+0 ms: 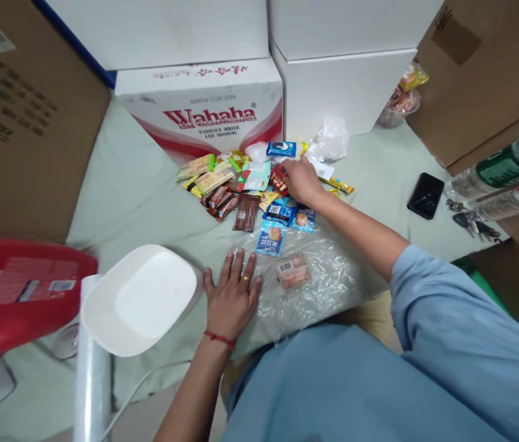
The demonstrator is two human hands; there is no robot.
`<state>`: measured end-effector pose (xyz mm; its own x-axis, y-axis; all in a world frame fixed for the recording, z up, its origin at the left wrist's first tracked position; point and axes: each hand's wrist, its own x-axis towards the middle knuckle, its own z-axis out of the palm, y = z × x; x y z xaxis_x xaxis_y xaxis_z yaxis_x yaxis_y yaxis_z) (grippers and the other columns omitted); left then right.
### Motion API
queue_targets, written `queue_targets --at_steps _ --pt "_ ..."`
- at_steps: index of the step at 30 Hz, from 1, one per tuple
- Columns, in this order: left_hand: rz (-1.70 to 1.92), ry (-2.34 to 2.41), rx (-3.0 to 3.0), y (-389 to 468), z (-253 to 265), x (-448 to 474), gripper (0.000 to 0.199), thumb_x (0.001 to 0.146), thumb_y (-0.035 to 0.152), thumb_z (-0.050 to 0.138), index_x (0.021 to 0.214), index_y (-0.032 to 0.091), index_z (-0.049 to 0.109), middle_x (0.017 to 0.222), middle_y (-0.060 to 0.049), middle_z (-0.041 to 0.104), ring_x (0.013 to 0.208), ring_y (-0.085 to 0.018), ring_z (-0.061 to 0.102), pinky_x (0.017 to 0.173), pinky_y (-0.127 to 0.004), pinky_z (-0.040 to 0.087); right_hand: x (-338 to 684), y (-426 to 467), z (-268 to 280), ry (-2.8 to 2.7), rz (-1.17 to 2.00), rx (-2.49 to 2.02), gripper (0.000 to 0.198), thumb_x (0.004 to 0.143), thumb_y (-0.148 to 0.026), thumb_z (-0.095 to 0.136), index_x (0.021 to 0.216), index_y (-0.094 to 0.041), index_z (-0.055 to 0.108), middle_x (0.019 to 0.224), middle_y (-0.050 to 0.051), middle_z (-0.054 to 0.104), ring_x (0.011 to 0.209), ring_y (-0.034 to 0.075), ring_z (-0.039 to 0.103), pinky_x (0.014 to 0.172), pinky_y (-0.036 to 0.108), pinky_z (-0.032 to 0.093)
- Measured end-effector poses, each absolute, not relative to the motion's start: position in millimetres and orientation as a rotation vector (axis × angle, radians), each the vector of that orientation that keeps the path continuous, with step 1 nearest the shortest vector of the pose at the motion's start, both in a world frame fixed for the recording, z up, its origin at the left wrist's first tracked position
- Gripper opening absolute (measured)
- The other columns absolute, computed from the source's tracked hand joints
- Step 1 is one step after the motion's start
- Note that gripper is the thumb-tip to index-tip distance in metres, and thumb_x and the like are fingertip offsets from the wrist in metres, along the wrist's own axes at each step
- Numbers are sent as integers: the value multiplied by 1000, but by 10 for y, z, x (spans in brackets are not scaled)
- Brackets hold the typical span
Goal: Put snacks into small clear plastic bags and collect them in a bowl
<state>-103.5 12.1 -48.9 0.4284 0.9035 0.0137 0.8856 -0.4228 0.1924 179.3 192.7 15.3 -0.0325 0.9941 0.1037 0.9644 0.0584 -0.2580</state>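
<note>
My left hand (231, 298) lies flat on the green cloth, fingers spread, between a white plastic bowl (102, 325) and a clear plastic bag (323, 301). At the heap of small snack packets, my right hand (304, 181) reaches in with fingers curled on a red snack packet (278, 179). Around it lie a mint-green packet (255, 177), a brown packet (245, 212), a dark blue packet (281, 148) and several light blue packets such as this biscuit packet (270, 238). A clear packet with pinkish contents (294, 271) rests on the plastic bag.
A Wahaba water carton (208, 116) and a white box (333, 92) stand behind the heap. To the right are a black phone (425, 196), keys (475, 226) and plastic bottles (508, 166). A red plastic object (24, 294) and a clear film roll (91, 380) are at left.
</note>
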Motion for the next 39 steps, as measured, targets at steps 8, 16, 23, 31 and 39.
queue_targets --at_steps 8,16,23,31,39 --pt "264 1555 2459 117 -474 -1017 56 107 43 39 162 34 39 171 -8 35 159 -32 33 127 -70 4 2048 708 540 -2445 811 -1104 28 108 -35 50 124 -23 69 108 9 74 101 24 62 95 40 48" --pt "270 1565 2456 118 -477 -1021 56 107 43 39 162 34 39 171 -8 35 159 -31 32 128 -68 4 1764 382 120 -2572 824 -1023 38 109 -40 49 133 -19 68 128 15 70 118 27 60 106 47 47" --pt "273 1563 2460 111 -473 -1021 55 107 44 39 161 33 41 171 -8 35 159 -32 33 127 -68 5 1647 75 56 -2693 573 -1063 44 104 -42 60 142 -20 64 145 16 64 138 33 51 119 60 36" --pt "354 1522 2406 142 -476 -1094 56 108 42 34 162 30 40 173 -12 31 159 -32 33 127 -67 13 1810 73 -98 -2659 580 -1051 45 106 -36 57 148 -23 59 153 16 58 147 31 47 124 63 29" --pt "859 1546 2197 -289 -361 -1399 42 97 30 52 137 25 62 145 -13 60 137 -31 55 117 -53 44 2107 -358 55 -2320 673 -1131 36 103 -31 57 139 -29 61 127 13 70 122 29 64 102 52 54"
